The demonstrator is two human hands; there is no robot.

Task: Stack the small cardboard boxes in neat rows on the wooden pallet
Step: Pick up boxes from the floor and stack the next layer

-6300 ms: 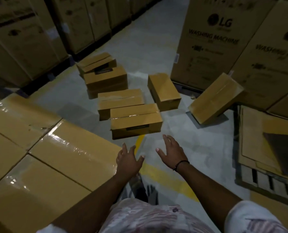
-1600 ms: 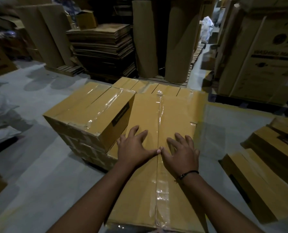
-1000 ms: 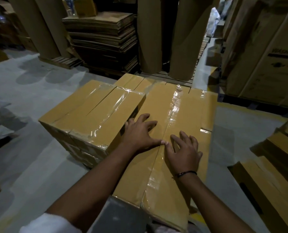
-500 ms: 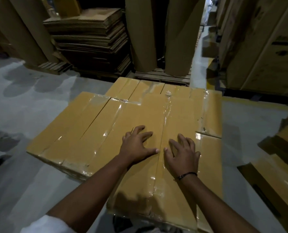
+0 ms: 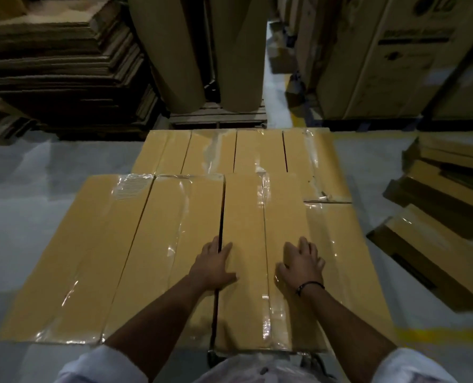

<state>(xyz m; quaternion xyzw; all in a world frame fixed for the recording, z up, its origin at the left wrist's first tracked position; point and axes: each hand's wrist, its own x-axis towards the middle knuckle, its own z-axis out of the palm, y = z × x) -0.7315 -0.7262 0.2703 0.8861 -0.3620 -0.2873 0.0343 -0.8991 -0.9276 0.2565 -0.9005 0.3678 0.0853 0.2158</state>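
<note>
With my left hand (image 5: 214, 268) and right hand (image 5: 301, 265) flat on the top box (image 5: 243, 211), grip released, I'd slide it evenly leftward to close the dark gap (image 5: 221, 214) against the neighbouring box (image 5: 174, 244).

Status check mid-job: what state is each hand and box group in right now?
Taped box, sealed, flat in the top row.
Left hand, open, over the gap at its left edge.
Right hand, open, resting on it.
Loose boxes, jumbled on the floor.
</note>
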